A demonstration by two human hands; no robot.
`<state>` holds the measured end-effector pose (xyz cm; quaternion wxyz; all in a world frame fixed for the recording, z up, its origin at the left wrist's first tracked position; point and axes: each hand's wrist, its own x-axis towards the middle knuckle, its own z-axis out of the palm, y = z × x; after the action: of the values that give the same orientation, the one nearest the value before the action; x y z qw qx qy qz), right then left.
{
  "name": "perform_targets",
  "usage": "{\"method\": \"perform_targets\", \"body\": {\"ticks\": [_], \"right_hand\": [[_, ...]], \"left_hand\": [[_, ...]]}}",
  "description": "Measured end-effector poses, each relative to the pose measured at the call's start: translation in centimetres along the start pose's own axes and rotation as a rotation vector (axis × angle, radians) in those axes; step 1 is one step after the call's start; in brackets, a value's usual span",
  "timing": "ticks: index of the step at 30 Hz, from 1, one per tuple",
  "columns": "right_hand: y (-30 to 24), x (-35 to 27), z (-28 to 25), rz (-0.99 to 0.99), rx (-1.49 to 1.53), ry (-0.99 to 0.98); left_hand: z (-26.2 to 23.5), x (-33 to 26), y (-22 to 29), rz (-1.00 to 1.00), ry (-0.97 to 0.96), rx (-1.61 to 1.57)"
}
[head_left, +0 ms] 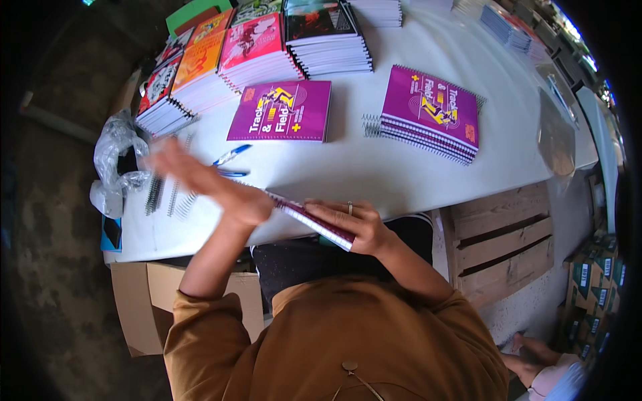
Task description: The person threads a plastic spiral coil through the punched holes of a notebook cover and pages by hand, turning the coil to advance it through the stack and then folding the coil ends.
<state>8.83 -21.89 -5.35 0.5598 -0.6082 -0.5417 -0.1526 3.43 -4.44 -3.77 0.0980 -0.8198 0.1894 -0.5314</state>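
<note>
Over the worktop [374,177], the left hand [210,187] is blurred, its fingers seemingly extended, nothing seen gripped; just right of them, a purple-edged notebook [313,221], probably light, bendable and slick-covered, is clamped by the right hand [361,228], best pinched along its edge.

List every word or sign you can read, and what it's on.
Lettering located, not copied:
Left purple cover: large white lettering, legible; smaller print isn't.
Right purple stack: large white lettering, legible.
Orange cover: too small.
Carton labels, lower right: too small.
Held notebook: edge-on, none legible.
</note>
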Motion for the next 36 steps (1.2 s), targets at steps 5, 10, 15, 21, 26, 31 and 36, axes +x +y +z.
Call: {"method": "perform_targets", "body": {"ticks": [5,10,15,21,26,31,36], "right_hand": [[0.6,-0.6,-0.7,0.092,0.003,0.032],[0.1,-0.2,0.6,0.12,-0.006,0.042],[0.1,0.5,-0.4,0.234,0.061,0.027],[0.9,0.2,0.1,0.279,0.156,0.101],[1.3,0.7,0.0,0.168,0.019,0.03],[1.4,0.8,-0.6,0.357,0.307,0.119],[1.8,-0.3,-1.2,0.425,0.185,0.076]], "left_hand": [[-0.7,-0.3,0.1,0.339,0.033,-0.353],[1.5,0.6,-0.2,-0.262,0.05,-0.332],[1.7,-4.5,-3.4,0.08,-0.389,-1.043],[1.8,-4.1,4.1,-0.009,-0.2,-0.678],[1.6,3.7,0.9,0.356,0.225,0.349],[1.2,0.4,4.6,-0.035,-0.222,-0.624],[-1.1,9.1,2.1,-0.088,-0.464,-0.462]]}}
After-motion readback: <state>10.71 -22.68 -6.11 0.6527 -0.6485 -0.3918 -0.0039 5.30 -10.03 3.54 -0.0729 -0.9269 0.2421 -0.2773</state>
